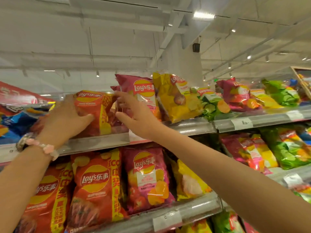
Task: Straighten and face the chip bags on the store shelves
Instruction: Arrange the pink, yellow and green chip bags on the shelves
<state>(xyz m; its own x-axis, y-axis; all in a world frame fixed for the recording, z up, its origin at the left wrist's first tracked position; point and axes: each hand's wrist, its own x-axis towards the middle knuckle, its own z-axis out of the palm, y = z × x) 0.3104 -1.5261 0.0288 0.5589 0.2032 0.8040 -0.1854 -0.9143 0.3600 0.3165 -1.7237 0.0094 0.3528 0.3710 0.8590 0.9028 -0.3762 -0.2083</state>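
— Where are the hands?

— Both are up at the top shelf [94, 142], near its left end. The left hand [65, 115] lies flat against the front of a red chip bag [94, 111] that stands at the shelf's front edge, fingers spread over its left side and the thumb pressed across its middle. A pink bead bracelet [44, 147] sits on that wrist.

— And the right hand?

— The right hand [134, 115] is open, fingers apart, reaching in at the red bag's right edge, in the gap between it and a pink chip bag [141, 95]. The fingertips touch the red bag's crumpled side; it grips nothing firmly that I can see.

— How does the red bag stand?

— Roughly upright, label facing out, its right side creased inward. The pink bag just beside it stands taller and faces forward.

— What else is on that shelf?

— Further right a yellow chip bag [176, 98] leans to the right, then green bags [281, 92] and more pink ones toward the right end, lying tilted.

— Below?

— The lower shelf [176, 214] carries red bags [94, 185] at its left, a pink bag [146, 175] in the middle, then yellow and green, all facing out.
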